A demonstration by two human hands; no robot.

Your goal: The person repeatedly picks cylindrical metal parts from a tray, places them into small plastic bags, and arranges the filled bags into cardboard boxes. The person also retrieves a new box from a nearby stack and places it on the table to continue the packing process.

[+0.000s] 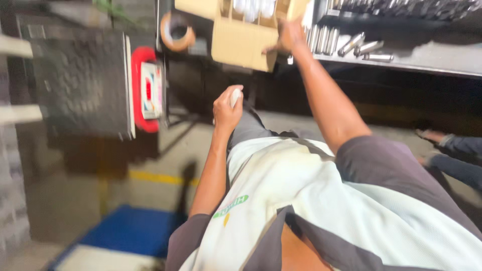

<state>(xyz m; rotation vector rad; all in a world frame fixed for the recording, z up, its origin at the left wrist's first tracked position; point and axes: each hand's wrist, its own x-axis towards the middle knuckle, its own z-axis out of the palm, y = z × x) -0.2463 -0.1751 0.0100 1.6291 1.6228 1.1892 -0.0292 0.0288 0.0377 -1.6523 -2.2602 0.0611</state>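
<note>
Left hand [227,109] is closed around a small white cylinder [235,95], held below the cardboard box [241,44]. Right hand [291,36] grips the box's right edge, steadying it. Looks like packing: the next move calls for lifting that piece to the box's open top.

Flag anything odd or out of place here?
Nothing damaged or spilled. Loose metal cylinders lie scattered at angles on the shelf. Right hand grips the cardboard box; left hand holds a white object.

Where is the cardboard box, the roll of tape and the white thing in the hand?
cardboard box [241,42], head view, front wall.
roll of tape [176,31], head view, ring's edge.
white thing [235,97], head view, end above fingers.
</note>
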